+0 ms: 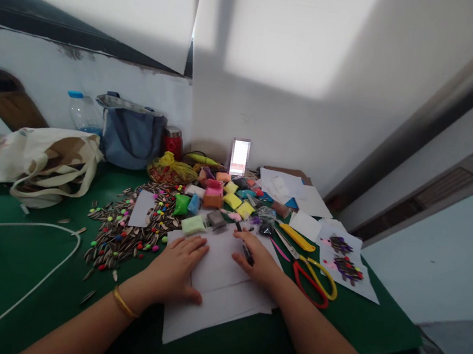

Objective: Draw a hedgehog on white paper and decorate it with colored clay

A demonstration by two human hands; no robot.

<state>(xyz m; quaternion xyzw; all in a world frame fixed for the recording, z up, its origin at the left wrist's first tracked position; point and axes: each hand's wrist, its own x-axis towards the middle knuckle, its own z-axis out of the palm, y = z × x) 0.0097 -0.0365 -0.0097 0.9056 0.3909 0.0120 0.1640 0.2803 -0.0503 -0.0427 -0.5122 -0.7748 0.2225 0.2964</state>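
Observation:
My left hand [176,270] lies flat with fingers spread on a stack of white paper sheets [220,297] on the green table [24,265]. My right hand [258,258] rests on the same paper, fingers closed around a dark pen [245,248] whose tip points away from me. A gold bangle [124,303] is on my left wrist. Just beyond the paper lie several small packets of coloured clay [216,197].
A heap of sunflower seeds with coloured beads [125,226] lies left of the paper. Red-and-yellow scissors [313,271] and a yellow cutter [297,237] lie right. Printed sheets [345,261], cloth bags [42,163], a blue bag [131,134], a white cable [30,289].

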